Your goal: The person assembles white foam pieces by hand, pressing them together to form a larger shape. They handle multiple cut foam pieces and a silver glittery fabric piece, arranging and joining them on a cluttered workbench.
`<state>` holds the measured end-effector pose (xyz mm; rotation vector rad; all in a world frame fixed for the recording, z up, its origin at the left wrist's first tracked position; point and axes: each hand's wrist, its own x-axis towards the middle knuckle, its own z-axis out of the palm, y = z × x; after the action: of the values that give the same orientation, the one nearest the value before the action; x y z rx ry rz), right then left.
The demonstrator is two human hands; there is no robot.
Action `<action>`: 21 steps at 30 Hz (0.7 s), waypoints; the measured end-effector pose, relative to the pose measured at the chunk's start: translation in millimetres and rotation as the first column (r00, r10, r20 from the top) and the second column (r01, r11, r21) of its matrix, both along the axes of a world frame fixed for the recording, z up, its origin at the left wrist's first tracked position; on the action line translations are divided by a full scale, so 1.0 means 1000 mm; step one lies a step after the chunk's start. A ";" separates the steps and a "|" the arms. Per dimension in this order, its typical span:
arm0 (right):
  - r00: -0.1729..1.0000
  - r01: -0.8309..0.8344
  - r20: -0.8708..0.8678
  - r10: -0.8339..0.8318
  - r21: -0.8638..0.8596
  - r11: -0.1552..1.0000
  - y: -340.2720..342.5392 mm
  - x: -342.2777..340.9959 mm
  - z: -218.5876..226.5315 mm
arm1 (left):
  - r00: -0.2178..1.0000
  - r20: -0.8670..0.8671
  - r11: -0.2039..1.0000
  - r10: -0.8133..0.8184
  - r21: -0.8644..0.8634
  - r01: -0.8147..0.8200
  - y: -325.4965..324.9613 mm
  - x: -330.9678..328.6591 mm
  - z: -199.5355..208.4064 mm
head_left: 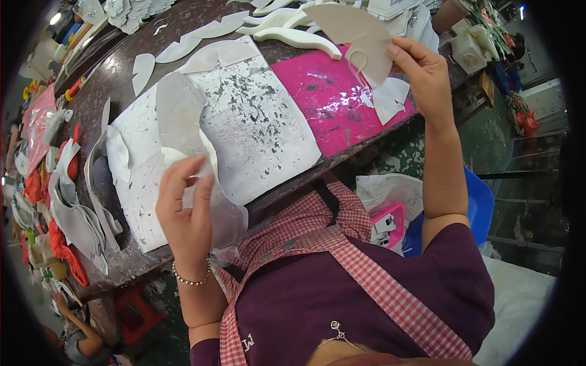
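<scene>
My right hand (425,78) pinches the edge of a beige fan-shaped sheet piece (348,23) between thumb and fingers, above the far right of the table. Below that piece lies a small white piece with a zigzag edge (389,100), and a pale loop (357,59) shows against the beige. My left hand (185,204) is over a long grey-beige curved sheet piece (178,113), thumb and forefinger apart, with nothing visible between them. The curved piece has a white wavy edge and reaches past the table's near edge.
A paint-flecked white board (262,116) and a pink board (293,76) lie on the dark table. White curved foam strips (299,38) are at the back. Stacked grey pieces (76,216) stand at left. A blue bin (479,204) sits below, right. Another person's arm (79,320) shows lower left.
</scene>
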<state>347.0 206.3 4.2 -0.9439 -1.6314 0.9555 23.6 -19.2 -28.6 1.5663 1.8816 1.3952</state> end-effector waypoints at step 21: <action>0.340 -0.372 0.941 -0.008 0.142 0.917 0.124 0.038 -0.069 | 0.994 -0.071 0.994 -0.078 -0.076 0.072 0.002 0.015 -0.011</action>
<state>384.8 330.3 -64.3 -1.1481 -2.8441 0.1189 38.6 -17.1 -39.6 1.6560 1.8727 1.2384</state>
